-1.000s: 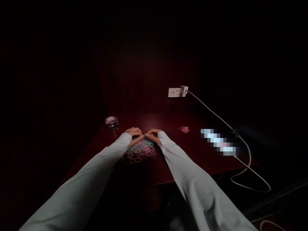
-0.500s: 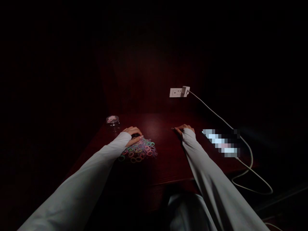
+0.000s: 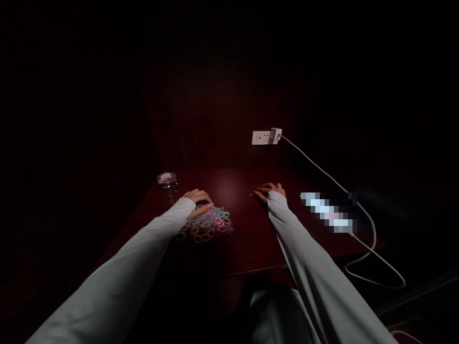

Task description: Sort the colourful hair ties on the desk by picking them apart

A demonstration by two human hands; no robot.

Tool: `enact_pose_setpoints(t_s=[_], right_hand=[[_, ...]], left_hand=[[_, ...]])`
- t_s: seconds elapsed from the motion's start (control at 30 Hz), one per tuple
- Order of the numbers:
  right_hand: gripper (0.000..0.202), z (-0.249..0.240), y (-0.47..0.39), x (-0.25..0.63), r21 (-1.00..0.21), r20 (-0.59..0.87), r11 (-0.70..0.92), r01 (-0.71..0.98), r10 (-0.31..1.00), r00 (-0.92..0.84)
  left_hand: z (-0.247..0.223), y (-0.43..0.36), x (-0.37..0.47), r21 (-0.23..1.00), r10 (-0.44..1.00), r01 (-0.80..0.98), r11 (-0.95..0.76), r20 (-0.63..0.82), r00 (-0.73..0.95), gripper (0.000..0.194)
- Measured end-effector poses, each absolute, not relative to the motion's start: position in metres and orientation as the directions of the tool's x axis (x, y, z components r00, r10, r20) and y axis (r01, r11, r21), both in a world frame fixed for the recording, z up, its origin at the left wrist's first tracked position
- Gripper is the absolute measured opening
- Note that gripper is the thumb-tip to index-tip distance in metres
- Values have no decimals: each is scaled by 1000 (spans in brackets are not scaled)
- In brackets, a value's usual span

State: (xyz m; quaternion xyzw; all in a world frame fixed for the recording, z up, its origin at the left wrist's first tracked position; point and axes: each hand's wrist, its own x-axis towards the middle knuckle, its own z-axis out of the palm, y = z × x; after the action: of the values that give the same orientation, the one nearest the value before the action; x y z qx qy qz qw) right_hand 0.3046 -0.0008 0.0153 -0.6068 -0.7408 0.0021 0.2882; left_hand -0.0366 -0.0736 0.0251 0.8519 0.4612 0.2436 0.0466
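A pile of small coloured hair ties [image 3: 211, 223], in pink, green, yellow and purple, lies on the dark red table [image 3: 247, 239]. Over its far left edge rests my left hand [image 3: 198, 200], fingers curved and thumb apart from them, with a yellow ring visible in the gap. Farther right, my right hand [image 3: 270, 189] lies low at the tabletop, its fingers apart and pointing left. Just off its fingertips is a tiny pale thing [image 3: 251, 194], too small to make out.
A clear round jar [image 3: 167, 184] with a pink-patterned lid stands at the back left. At the right lies a lit phone [image 3: 326, 211], its screen blurred out, with a white cable [image 3: 315, 165] running to a charger [image 3: 275, 134] in the wall socket [image 3: 260, 138].
My right hand has shifted slightly left and its fingers have spread; the small loop at its fingertips no longer shows clearly. My left hand stays over the pile.
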Motion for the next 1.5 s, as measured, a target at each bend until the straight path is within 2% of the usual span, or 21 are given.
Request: enact_pose_setpoints(t_s=[0.07,0.13,0.23,0.37,0.63,0.73,0.97,1.1,1.23,1.4,1.5], right_hand=[[28,16,-2,299,-391,500,269,880,865,-42],[26,17,-4,288,-417,564,357,835,823,-70],[22,15,-11,264,-420,606,607,674,741,-289],[15,9,-22,232,-425,543,745,515,665,-513],[14,-3,-15,225,-452,427,717,530,696,-577],[11,-5,-11,226,-454,430,728,513,684,-590],[19,1,-15,219,-482,429,718,502,693,-579],[23,1,-15,220,-528,473,708,468,703,-530],[17,4,-16,220,-572,509,700,428,712,-484],[17,9,-23,217,-587,524,698,410,714,-465],[22,9,-27,212,-570,536,723,390,687,-491]], left_hand=[[26,-73,-35,304,815,773,-557,382,436,36],[29,-74,-33,290,815,778,-556,373,443,34],[34,-75,-28,255,807,777,-576,327,491,31],[32,-72,-23,211,812,803,-558,337,476,31],[20,-65,-25,187,809,815,-549,366,460,32],[19,-65,-25,184,802,809,-558,372,468,31],[22,-67,-23,191,810,812,-551,355,467,32],[29,-71,-22,266,815,786,-559,351,461,34],[32,-71,-22,345,818,752,-563,367,444,34],[31,-71,-18,368,824,750,-550,385,415,26],[30,-71,-15,381,819,738,-557,400,411,35]])
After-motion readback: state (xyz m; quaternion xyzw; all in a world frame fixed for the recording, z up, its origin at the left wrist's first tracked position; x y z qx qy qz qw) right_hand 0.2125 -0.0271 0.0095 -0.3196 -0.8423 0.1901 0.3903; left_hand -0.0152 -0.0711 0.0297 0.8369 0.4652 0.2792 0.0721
